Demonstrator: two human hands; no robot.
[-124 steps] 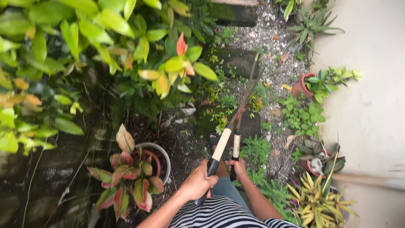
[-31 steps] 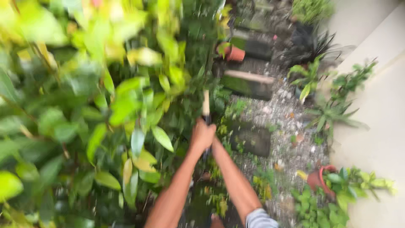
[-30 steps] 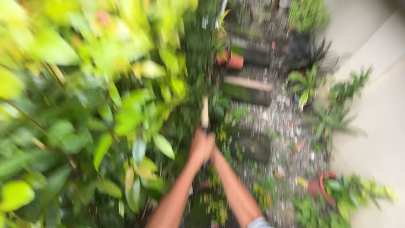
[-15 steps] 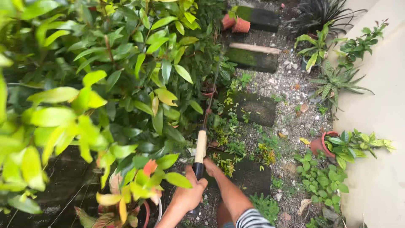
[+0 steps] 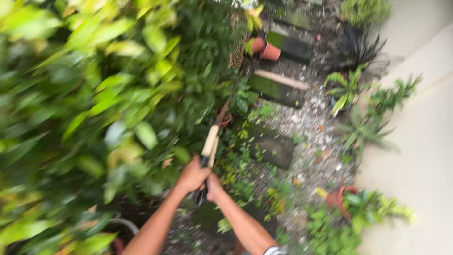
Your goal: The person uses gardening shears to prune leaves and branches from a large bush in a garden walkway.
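Observation:
Both my hands hold a pair of garden shears [image 5: 210, 141] with pale wooden handles and dark grips. My left hand [image 5: 191, 175] wraps one grip and my right hand [image 5: 213, 186] wraps the other, close together. The handles lie nearly side by side. The blades reach up into a large green shrub [image 5: 104, 94] and are hidden by its leaves. The picture is blurred by motion.
A gravel path with dark stepping slabs [image 5: 276, 89] runs up the middle. Terracotta pots [image 5: 264, 49] stand at the top, another pot with a plant [image 5: 342, 200] at the lower right. Small plants line a pale wall [image 5: 415, 141] on the right.
The view has swung and blurred again. The shears' handles have come together, and both hands sit higher in the picture, with the right hand now plainly on its grip.

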